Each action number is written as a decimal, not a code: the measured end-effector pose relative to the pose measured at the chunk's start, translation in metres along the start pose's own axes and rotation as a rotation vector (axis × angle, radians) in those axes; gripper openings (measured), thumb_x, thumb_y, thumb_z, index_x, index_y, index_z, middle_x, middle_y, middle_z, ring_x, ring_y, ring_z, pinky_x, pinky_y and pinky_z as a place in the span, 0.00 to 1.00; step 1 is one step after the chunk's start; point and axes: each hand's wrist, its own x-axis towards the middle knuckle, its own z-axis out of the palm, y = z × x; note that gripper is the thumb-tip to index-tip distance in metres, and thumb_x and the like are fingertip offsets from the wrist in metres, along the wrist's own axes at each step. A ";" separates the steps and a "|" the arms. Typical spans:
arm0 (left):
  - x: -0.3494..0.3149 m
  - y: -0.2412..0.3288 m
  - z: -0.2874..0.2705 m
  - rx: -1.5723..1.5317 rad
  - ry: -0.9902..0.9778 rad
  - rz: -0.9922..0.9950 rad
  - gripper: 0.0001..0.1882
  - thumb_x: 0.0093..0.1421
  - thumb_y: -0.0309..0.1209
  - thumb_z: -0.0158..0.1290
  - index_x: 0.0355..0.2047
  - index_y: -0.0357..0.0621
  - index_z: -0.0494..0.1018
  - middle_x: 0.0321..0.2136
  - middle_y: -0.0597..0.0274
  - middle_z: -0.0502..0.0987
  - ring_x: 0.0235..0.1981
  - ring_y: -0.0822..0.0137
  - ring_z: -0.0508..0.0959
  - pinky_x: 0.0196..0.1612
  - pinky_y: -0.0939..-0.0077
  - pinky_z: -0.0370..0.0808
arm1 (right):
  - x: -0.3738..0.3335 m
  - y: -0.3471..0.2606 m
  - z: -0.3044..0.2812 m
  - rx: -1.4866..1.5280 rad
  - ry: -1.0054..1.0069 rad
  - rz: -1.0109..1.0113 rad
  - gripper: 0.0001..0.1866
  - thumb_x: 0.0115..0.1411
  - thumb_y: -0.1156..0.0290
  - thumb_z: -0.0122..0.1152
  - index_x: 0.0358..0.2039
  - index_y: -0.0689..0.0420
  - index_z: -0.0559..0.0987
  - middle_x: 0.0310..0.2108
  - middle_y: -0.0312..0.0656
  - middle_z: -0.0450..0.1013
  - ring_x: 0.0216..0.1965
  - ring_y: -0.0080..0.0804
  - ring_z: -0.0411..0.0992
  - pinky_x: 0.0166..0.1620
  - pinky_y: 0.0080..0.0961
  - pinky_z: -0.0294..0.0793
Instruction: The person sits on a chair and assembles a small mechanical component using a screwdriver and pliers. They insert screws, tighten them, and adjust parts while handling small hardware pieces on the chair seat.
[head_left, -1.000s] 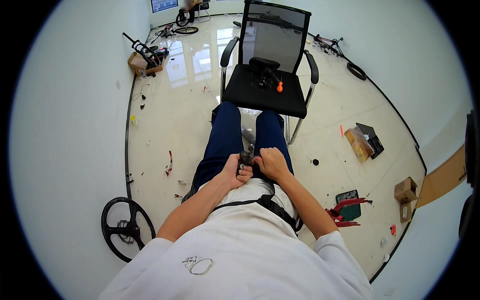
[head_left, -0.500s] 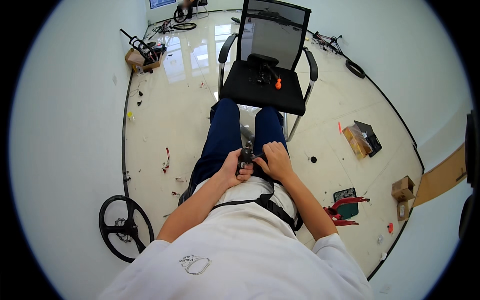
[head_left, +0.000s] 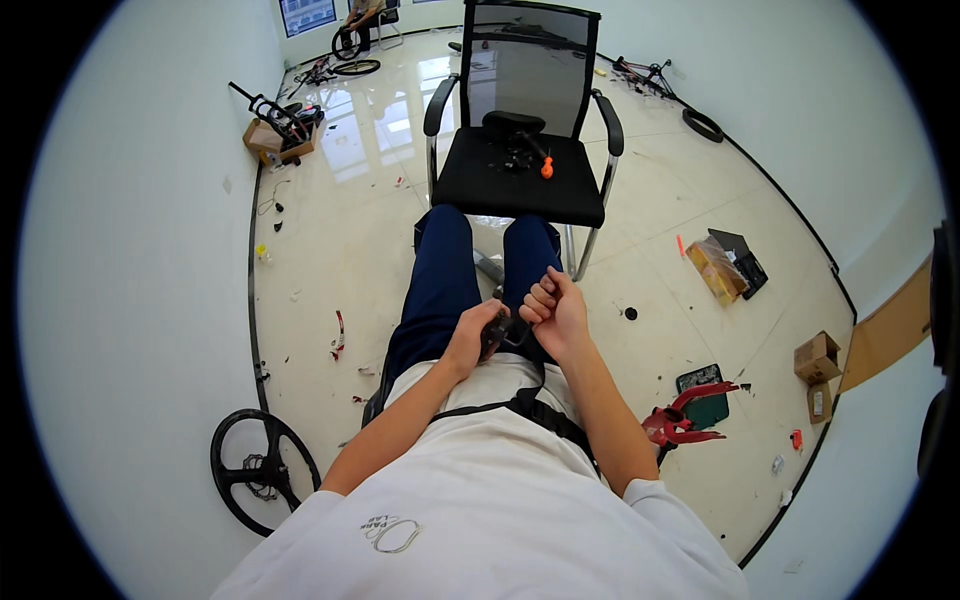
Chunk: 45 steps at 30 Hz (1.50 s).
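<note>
Dark-grey lettering (head_left: 380, 522) marks our shirt (head_left: 500, 500); our left hand (head_left: 469, 337) clasps a black part (head_left: 492, 336), our right hand (head_left: 562, 316) curls nearby, contents unclear.

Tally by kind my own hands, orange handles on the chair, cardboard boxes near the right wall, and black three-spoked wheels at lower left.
Left hand and right hand: 2
Orange handle: 1
Cardboard boxes: 2
Spoked wheel: 1
Total: 6

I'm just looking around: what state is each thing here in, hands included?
Left hand: closed around a dark part
Right hand: fingers curled, nothing visible in it
Chair: upright, saddle on it
Orange-handled tool: lying on the seat
Black case: appears open
Cardboard box, far left: open, parts sticking out
Three-spoked wheel: tilted against the wall
</note>
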 end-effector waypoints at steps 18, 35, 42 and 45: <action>0.017 -0.012 0.001 0.099 0.088 0.131 0.10 0.62 0.35 0.50 0.37 0.40 0.73 0.27 0.67 0.74 0.29 0.77 0.71 0.33 0.82 0.68 | 0.010 0.010 -0.007 -0.153 -0.028 -0.047 0.18 0.66 0.63 0.44 0.18 0.50 0.58 0.12 0.30 0.46 0.13 0.23 0.45 0.18 0.24 0.46; 0.017 -0.004 -0.008 -0.381 0.287 -0.037 0.08 0.59 0.36 0.51 0.34 0.47 0.70 0.26 0.63 0.73 0.27 0.69 0.74 0.32 0.73 0.73 | 0.007 0.022 -0.028 -0.954 -0.385 0.030 0.07 0.64 0.73 0.53 0.39 0.63 0.71 0.27 0.40 0.73 0.25 0.26 0.73 0.30 0.21 0.75; -0.009 0.014 -0.003 -0.548 -0.126 0.018 0.12 0.59 0.33 0.49 0.42 0.44 0.66 0.32 0.58 0.73 0.30 0.65 0.76 0.32 0.71 0.76 | -0.010 0.014 -0.018 -0.828 -0.276 -0.014 0.07 0.60 0.73 0.59 0.31 0.63 0.75 0.26 0.43 0.74 0.25 0.28 0.75 0.29 0.23 0.76; -0.020 0.029 0.000 -0.448 -0.140 0.100 0.16 0.55 0.25 0.53 0.43 0.43 0.64 0.34 0.58 0.71 0.30 0.64 0.75 0.32 0.71 0.76 | -0.017 0.014 0.000 -0.624 -0.300 0.020 0.07 0.59 0.72 0.61 0.30 0.63 0.75 0.26 0.42 0.75 0.25 0.28 0.75 0.29 0.23 0.77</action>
